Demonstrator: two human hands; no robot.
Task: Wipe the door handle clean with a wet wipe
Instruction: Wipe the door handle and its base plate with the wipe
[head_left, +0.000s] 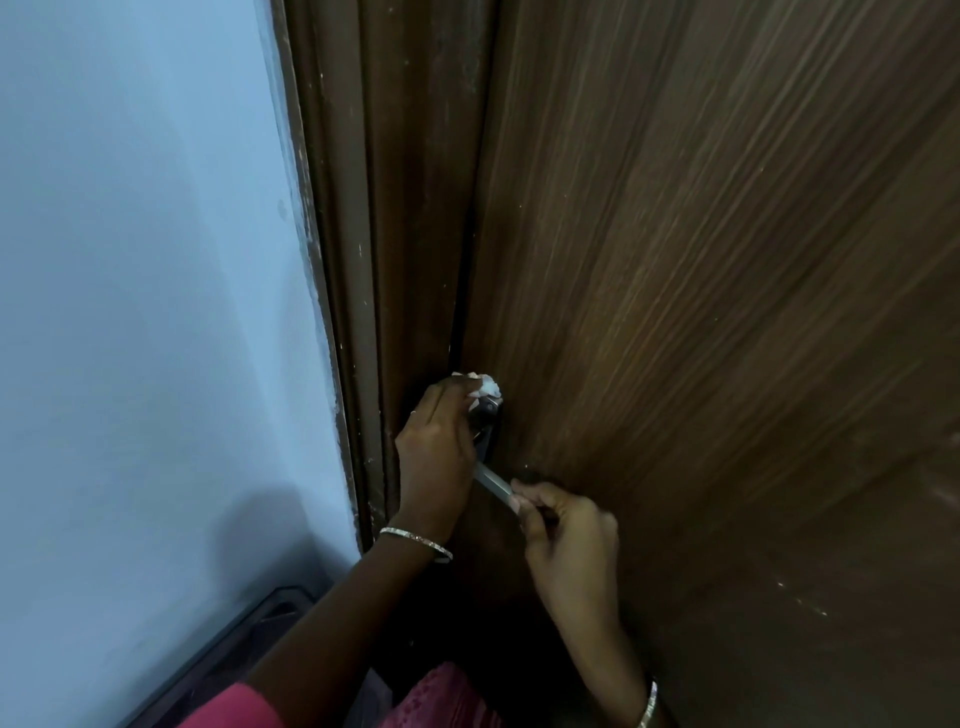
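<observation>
My left hand (434, 447) pinches the crumpled white wet wipe (485, 385) in its fingers and presses it to the top of the door handle (491, 481), where the plate meets the brown door (701, 260) near its left edge, beside the frame (358, 260). My right hand (569, 527) curls its fingers round the free end of the metal lever.
</observation>
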